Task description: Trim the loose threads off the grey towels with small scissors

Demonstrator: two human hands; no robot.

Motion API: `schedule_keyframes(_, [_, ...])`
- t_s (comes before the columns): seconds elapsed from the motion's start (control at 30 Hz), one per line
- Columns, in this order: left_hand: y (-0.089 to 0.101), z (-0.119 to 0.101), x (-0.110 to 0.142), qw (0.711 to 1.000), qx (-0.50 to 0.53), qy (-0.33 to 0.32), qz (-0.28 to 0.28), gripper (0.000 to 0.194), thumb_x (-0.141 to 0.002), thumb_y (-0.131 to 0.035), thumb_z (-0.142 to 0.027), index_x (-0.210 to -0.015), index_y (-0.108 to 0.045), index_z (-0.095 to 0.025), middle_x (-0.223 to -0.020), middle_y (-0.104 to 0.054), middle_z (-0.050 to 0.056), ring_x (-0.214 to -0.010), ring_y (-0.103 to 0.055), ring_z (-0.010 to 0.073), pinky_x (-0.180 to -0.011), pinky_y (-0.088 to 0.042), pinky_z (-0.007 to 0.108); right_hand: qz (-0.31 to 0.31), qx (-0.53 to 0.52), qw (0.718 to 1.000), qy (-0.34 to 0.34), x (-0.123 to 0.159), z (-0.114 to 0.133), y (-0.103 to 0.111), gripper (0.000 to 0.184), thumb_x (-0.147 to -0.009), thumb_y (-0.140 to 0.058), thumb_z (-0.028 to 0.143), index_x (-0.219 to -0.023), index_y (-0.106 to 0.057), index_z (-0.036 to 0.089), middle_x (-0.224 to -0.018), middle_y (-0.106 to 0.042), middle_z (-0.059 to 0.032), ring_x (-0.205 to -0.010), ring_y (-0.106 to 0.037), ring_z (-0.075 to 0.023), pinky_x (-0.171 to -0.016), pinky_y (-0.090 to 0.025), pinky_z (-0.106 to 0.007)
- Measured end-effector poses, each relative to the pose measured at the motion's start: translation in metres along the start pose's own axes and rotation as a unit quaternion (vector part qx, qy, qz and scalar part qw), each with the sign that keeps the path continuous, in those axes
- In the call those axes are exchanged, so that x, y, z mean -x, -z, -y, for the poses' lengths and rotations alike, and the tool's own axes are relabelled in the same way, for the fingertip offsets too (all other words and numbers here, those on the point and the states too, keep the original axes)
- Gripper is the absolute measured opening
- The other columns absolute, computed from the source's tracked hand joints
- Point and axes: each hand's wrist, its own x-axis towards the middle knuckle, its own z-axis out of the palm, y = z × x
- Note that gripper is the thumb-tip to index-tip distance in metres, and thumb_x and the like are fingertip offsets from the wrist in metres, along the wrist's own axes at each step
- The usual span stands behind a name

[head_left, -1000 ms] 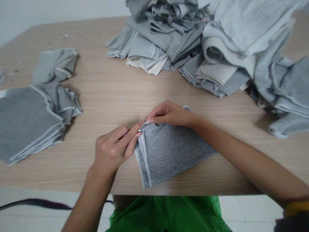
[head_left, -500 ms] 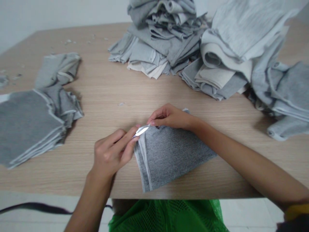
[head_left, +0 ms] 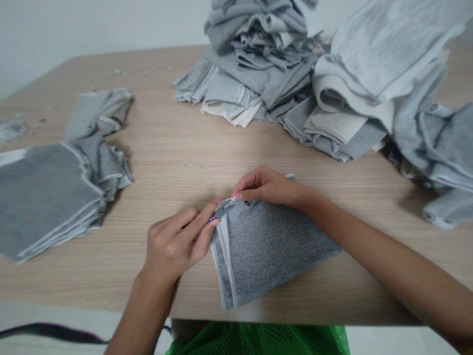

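Note:
A dark grey piece of knit fabric (head_left: 277, 246) with pale stitched edges lies flat in front of me on the table. My left hand (head_left: 177, 241) is closed around small thread snips (head_left: 224, 207), a bit of purple showing by the fingertips. Their metal blades point right, along the fabric's upper left corner. At that same corner, my right hand (head_left: 264, 186) pinches the pale edge between thumb and fingers, close to the blade tips. Most of the snips' handle is hidden inside my left hand.
A stack of grey pieces (head_left: 51, 192) lies at the left, beside a crumpled grey piece (head_left: 99, 113). Tall heaps of grey fabric (head_left: 258, 64) and lighter fabric (head_left: 380, 54) stand at the back. Lint scraps (head_left: 11, 130) dot the table (head_left: 155, 133). Green mesh (head_left: 258, 340) hangs below its front edge.
The snips' blades have turned slightly and no longer glare; both hands stay at the fabric's corner. The whole view has shifted a little, so everything sits slightly lower and further right.

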Motion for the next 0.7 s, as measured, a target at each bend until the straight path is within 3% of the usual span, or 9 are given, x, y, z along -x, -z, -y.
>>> schedule_keyframes(0.27, [-0.0002,-0.0038,-0.005,1.0,-0.009,-0.006,-0.015,0.045,-0.086,-0.073,-0.014,-0.129,-0.063,-0.017,-0.082,-0.065,0.0,-0.06,-0.057,0.0091,-0.053,-0.046,0.026,0.008,-0.033,0.999,-0.027,0.0019,0.0069,-0.0015,0.01,-0.075,-0.073,0.022,-0.077,-0.074,0.012,-0.067,-0.066,0.0018,-0.064,-0.055,-0.0101,-0.067,-0.042,-0.025])
schedule_keyframes(0.7, [-0.0006,-0.0033,-0.0042,1.0,-0.003,0.007,-0.028,0.046,-0.086,-0.074,-0.013,-0.13,-0.063,-0.016,-0.084,-0.065,0.001,-0.064,-0.06,0.0089,-0.057,-0.049,0.026,0.007,-0.053,0.997,-0.051,0.0031,0.0099,-0.0008,0.012,-0.078,-0.076,0.024,-0.082,-0.076,0.013,-0.074,-0.07,0.0002,-0.068,-0.058,-0.0109,-0.068,-0.045,-0.024])
